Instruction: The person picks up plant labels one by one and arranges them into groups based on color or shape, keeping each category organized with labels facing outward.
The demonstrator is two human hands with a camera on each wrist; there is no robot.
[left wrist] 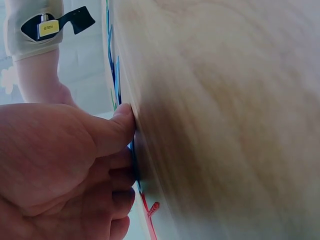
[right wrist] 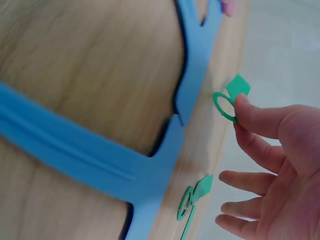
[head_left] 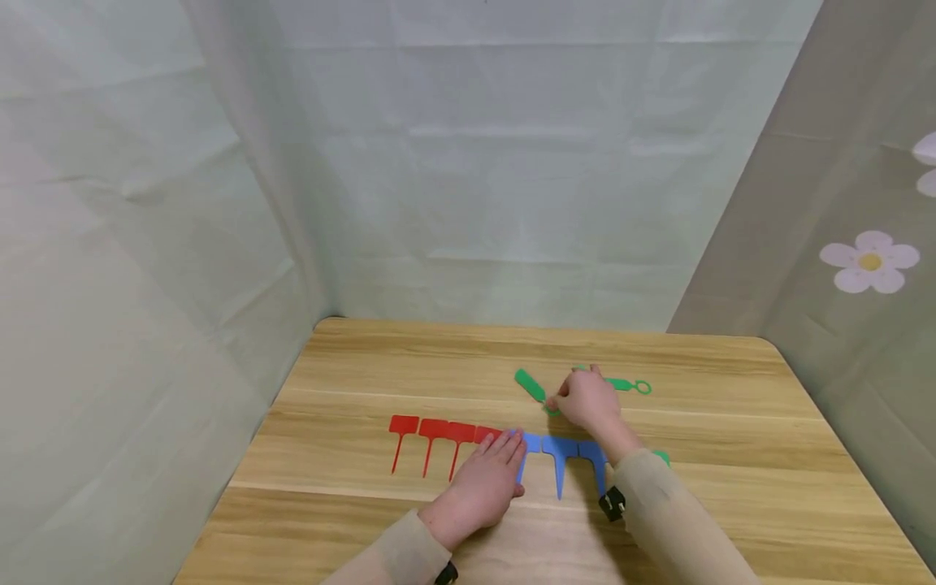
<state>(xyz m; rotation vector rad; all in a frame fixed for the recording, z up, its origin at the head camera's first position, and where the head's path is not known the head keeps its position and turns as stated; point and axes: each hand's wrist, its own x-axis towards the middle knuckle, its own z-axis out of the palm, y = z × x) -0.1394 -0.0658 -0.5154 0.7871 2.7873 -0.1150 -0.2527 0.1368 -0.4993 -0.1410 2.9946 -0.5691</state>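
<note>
My left hand (head_left: 484,483) rests palm down across the middle of a row of T-shaped plant labels, fingers stretched out. It partly covers a red label (head_left: 487,434) and a blue label (head_left: 532,444); in the left wrist view its thumb (left wrist: 123,125) lies along the table surface. Beyond the row, my right hand (head_left: 588,398) pinches the ring end of a green ring-ended tag (head_left: 530,384) between thumb and index finger. The right wrist view shows that ring (right wrist: 223,106) at the thumb tip, the other fingers spread apart.
More red labels (head_left: 404,424) extend the row leftward, more blue labels (head_left: 560,447) rightward. Another green tag (head_left: 620,383) lies just right of my right hand. A green piece (head_left: 661,457) peeks out beside the right sleeve. Curtains (head_left: 512,179) surround the wooden table (head_left: 768,487).
</note>
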